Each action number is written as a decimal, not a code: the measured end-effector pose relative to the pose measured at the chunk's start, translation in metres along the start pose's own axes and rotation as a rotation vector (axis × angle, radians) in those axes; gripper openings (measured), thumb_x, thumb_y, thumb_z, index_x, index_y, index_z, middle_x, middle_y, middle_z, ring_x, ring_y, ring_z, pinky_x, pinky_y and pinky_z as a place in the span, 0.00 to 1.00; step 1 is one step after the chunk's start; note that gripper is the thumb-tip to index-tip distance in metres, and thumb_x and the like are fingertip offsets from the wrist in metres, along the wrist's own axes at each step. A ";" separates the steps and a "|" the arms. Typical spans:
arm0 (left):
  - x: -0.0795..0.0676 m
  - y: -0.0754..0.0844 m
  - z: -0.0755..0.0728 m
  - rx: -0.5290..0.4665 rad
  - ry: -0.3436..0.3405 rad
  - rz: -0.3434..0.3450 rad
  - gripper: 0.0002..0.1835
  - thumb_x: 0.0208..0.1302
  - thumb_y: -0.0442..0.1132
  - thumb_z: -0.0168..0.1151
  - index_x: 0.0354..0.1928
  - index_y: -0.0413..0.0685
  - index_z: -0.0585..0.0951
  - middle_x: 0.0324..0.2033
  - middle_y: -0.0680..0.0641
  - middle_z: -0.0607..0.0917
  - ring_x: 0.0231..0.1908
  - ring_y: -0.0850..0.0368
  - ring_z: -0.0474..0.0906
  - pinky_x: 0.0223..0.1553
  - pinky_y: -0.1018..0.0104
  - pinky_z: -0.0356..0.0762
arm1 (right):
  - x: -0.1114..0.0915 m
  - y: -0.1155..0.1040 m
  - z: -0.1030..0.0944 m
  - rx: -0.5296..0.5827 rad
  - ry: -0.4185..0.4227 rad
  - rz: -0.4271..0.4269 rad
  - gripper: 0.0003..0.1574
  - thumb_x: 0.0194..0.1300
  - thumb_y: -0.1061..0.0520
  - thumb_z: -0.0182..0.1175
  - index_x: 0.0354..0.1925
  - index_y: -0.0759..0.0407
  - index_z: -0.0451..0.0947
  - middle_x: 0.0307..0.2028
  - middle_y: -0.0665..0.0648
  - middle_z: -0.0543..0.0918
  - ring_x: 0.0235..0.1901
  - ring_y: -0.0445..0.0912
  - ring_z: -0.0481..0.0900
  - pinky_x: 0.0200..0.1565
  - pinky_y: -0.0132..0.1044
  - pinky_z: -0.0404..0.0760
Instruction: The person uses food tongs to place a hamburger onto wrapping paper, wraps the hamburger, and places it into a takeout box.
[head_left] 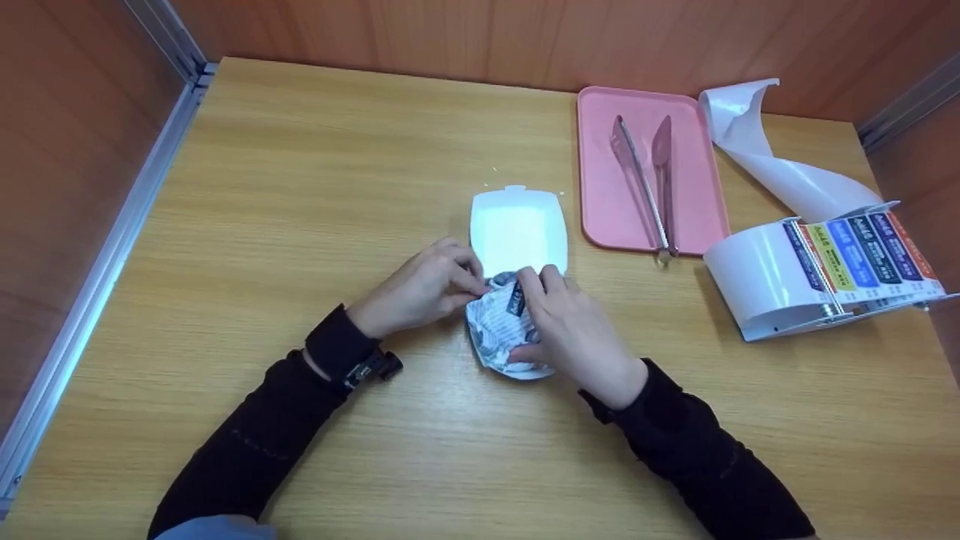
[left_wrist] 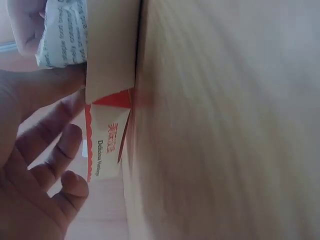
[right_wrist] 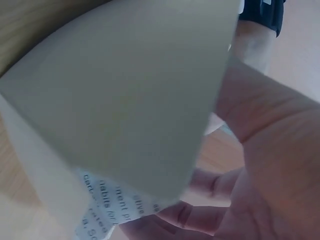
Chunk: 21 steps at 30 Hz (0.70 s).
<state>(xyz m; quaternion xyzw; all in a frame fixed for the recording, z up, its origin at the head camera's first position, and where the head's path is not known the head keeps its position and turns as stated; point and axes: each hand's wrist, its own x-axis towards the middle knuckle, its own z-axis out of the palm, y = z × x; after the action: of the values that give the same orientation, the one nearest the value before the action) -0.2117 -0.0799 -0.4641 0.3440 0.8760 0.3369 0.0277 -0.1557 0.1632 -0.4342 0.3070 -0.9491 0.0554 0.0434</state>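
An open hamburger box lies on the table, its white lid folded back away from me. Its side carries red lettering in the left wrist view. A wrapped burger in white printed paper fills the near half; the paper hides what is inside. My right hand grips the burger from above, thumb on the near side and fingers at the far side. At the burger's far left corner, my left hand pinches the paper between thumb and forefinger. Its other fingers curl loosely beside the box in the left wrist view.
A pink tray with metal tongs on it stands at the back right. Right of it is a label dispenser with a long curled strip trailing behind. Wooden panels bound the table. Small crumbs lie beyond the box.
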 end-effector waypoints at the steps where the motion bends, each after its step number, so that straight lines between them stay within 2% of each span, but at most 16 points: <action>1: 0.000 0.000 0.000 0.014 -0.004 0.011 0.08 0.66 0.33 0.76 0.45 0.51 0.94 0.44 0.47 0.85 0.48 0.50 0.75 0.50 0.59 0.76 | 0.000 0.001 0.000 0.005 0.000 0.000 0.66 0.41 0.33 0.87 0.66 0.66 0.70 0.41 0.62 0.77 0.31 0.52 0.76 0.30 0.45 0.82; 4: -0.002 0.000 -0.001 0.052 -0.017 0.026 0.09 0.68 0.35 0.74 0.48 0.52 0.94 0.42 0.46 0.80 0.47 0.49 0.72 0.48 0.60 0.73 | 0.003 0.003 0.000 0.026 -0.020 0.007 0.69 0.40 0.33 0.87 0.72 0.62 0.72 0.43 0.63 0.78 0.34 0.55 0.76 0.33 0.47 0.83; 8: -0.004 0.001 -0.002 0.100 -0.063 0.019 0.11 0.72 0.37 0.71 0.52 0.53 0.93 0.41 0.47 0.80 0.44 0.50 0.72 0.45 0.60 0.69 | 0.007 0.005 -0.001 0.062 -0.065 0.026 0.64 0.40 0.32 0.86 0.69 0.60 0.76 0.45 0.62 0.77 0.39 0.57 0.77 0.37 0.49 0.86; 15: -0.007 0.008 -0.002 0.181 -0.152 -0.065 0.16 0.76 0.39 0.65 0.62 0.58 0.89 0.44 0.50 0.81 0.46 0.51 0.72 0.44 0.58 0.69 | 0.007 0.007 -0.002 0.064 -0.085 0.027 0.62 0.41 0.31 0.86 0.66 0.63 0.80 0.44 0.61 0.77 0.38 0.56 0.76 0.37 0.47 0.85; 17: -0.008 0.011 -0.001 0.223 -0.147 -0.089 0.16 0.77 0.41 0.65 0.62 0.60 0.89 0.44 0.51 0.81 0.47 0.51 0.72 0.44 0.57 0.69 | 0.007 0.009 -0.001 0.075 -0.089 0.028 0.61 0.41 0.31 0.85 0.66 0.62 0.80 0.45 0.60 0.78 0.39 0.55 0.77 0.36 0.46 0.85; 21: -0.010 0.017 0.005 0.346 -0.081 -0.099 0.15 0.78 0.46 0.64 0.61 0.63 0.89 0.43 0.51 0.82 0.47 0.50 0.74 0.44 0.54 0.71 | 0.007 0.012 -0.001 0.112 -0.104 0.034 0.62 0.42 0.30 0.85 0.69 0.60 0.79 0.47 0.60 0.81 0.40 0.54 0.79 0.38 0.47 0.85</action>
<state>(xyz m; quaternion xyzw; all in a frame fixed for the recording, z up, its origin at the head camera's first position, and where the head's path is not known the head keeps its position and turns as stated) -0.1927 -0.0742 -0.4595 0.3132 0.9350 0.1651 0.0200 -0.1689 0.1689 -0.4337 0.2951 -0.9506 0.0931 -0.0242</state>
